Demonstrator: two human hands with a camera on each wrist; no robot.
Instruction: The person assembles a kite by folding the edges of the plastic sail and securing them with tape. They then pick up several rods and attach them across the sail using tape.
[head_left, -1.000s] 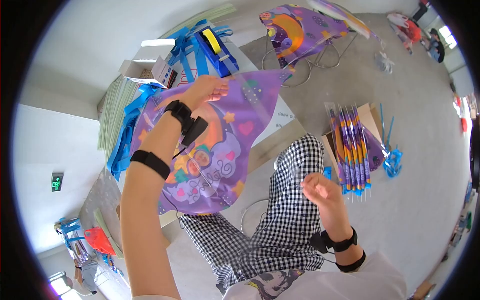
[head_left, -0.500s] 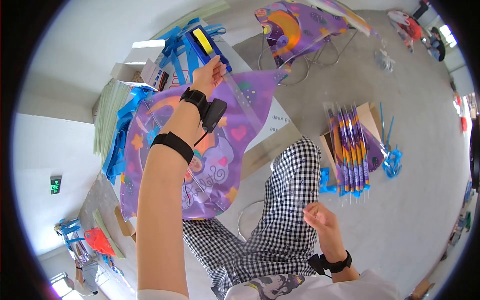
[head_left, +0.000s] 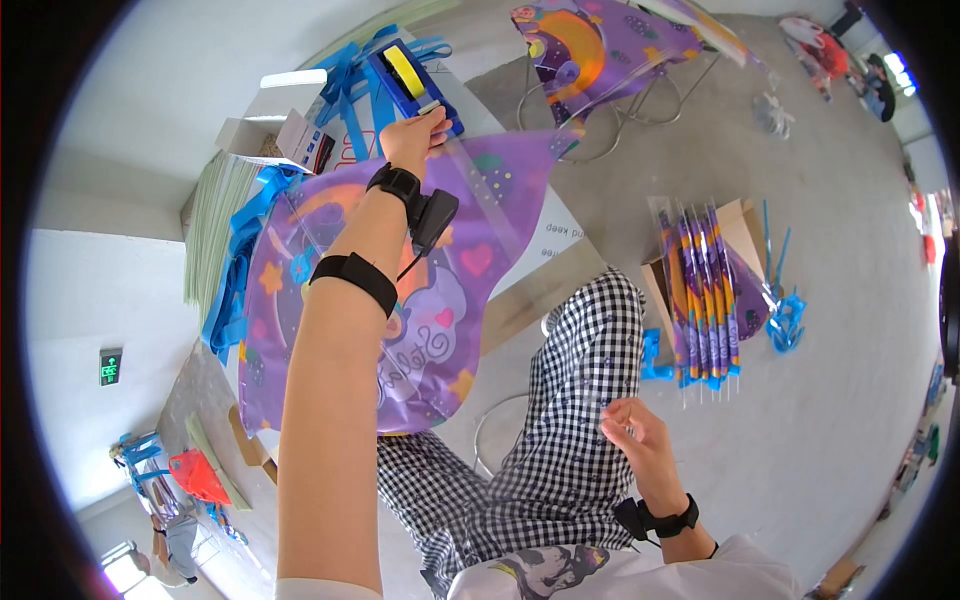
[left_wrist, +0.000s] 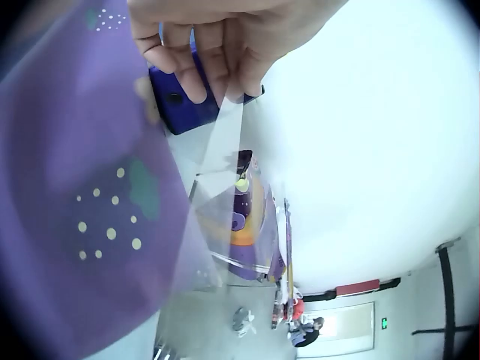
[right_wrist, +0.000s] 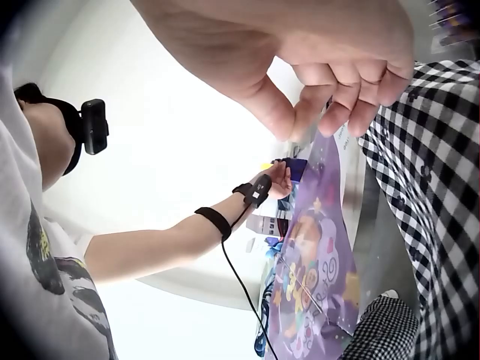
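"Where's our purple sheet (head_left: 465, 285)?"

"Spread beneath our left arm (head_left: 333, 400). Our left hand (head_left: 408, 145) pinches clear tape (left_wrist: 223, 142) beside the blue dispenser (head_left: 427, 85); our right hand's (head_left: 648, 450) fingers seem to pinch its end. Let's hold it taut, untwisted."

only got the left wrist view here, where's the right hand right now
Observer: The head view shows the right hand apart from the purple sheet, near the checked trousers.
Operator: ok and what's loaded in the blue dispenser, i just see its end behind the fingers
Observer: A roll that shows yellow from above.
Operator: anything standing near it
Observer: Yes, the head view shows a white box with its flaps open.
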